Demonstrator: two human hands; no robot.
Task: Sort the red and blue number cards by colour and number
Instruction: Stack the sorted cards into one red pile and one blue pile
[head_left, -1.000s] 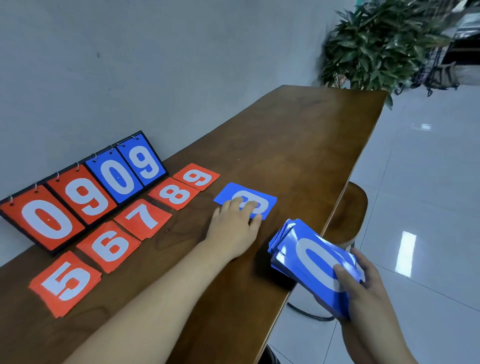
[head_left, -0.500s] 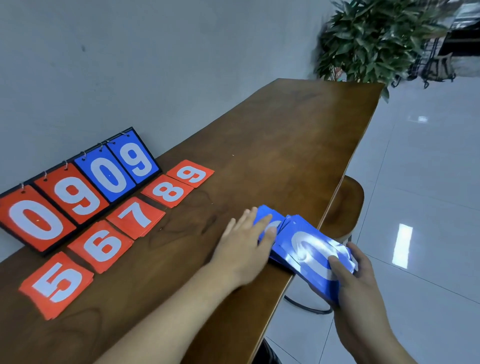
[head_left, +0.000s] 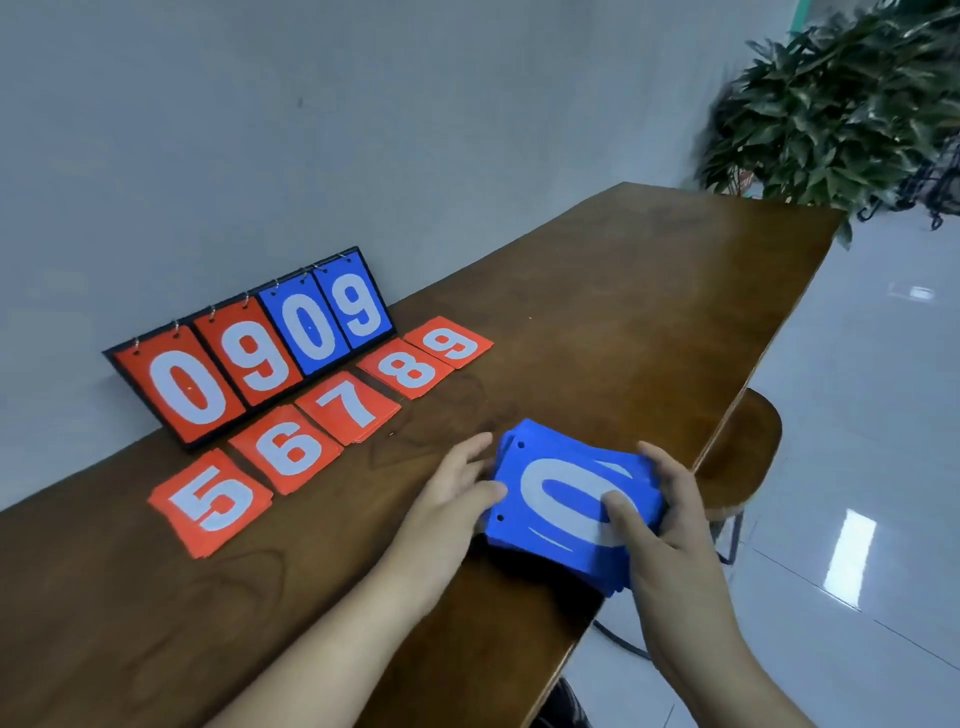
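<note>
My right hand grips a stack of blue number cards, zero on top, at the brown wooden bench's near right edge; straight fingers of my left hand touch it.

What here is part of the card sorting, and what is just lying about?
Part of the job: blue card stack, held by the right hand, the left hand touching its edge; red cards, 5 to 9, in a row on the table.
Lying about: flip scoreboard, potted plant, stool.
</note>
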